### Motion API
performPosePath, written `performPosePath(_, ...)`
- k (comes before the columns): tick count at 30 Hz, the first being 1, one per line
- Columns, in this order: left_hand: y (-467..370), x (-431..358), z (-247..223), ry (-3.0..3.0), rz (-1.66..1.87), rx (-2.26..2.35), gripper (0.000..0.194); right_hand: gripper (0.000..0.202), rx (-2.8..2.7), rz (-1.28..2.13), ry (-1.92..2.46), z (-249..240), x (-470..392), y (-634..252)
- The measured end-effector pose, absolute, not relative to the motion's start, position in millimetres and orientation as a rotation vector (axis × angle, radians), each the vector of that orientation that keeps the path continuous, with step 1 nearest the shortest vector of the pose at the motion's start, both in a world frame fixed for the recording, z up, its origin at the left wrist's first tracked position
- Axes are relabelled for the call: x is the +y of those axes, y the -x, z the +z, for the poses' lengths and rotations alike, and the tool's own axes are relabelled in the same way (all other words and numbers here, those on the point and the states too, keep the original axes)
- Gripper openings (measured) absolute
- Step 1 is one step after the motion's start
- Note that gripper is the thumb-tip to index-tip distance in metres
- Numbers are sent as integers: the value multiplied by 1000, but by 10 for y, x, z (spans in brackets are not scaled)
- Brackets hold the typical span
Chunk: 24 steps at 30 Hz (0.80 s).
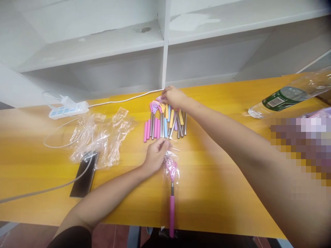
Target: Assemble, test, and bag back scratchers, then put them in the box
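My left hand is closed, thumb against fingers, on the top end of a clear plastic sleeve. Inside that sleeve lies a pink back scratcher, its claw head near my hand and its handle at the table's front edge. Farther back, my right hand has its fingers closed round a pink claw head at the top of a pile. The pile holds several back scratchers with metal shafts and pink, blue, yellow and purple handles; my right hand and forearm hide part of it.
Crumpled clear plastic bags lie to the left, partly over a dark phone. Behind them is a white power strip with cables. A water bottle lies at the right. White shelving borders the table's back.
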<state>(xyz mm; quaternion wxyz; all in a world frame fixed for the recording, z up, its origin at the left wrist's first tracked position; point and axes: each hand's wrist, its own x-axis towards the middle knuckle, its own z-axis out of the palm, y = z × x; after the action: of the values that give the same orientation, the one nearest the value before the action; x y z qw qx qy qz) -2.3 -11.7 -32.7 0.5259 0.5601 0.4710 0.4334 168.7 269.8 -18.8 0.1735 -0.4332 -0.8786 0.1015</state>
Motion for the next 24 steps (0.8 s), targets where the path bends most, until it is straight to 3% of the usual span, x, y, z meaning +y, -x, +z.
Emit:
performPosePath(10,25,-126,-285,-1354,1049,1128,41,29,-1956,220,1363,130,1936,-2094)
performPosePath(13,20,-133,-279,-1401,1057,1144,39,32,-1538,920,1244,63,1321,-2304)
performPosePath(15,10,-140,-280,-1413,1071,1159,32,40,-1372,1214,1134,-52,891,-2393)
performPosePath(17,-5,-147,-286,-1333,1088,1147,22,46,-1245,1358,1080,-187,542,-2437)
performPosePath(19,-21,-154,-296,-1214,1115,1129,25,54,-1161,1408,1071,-304,324,-2453)
performPosePath(24,-28,-168,-322,-1200,1193,1105,28,42,-1176,1376,1108,-390,228,-2472)
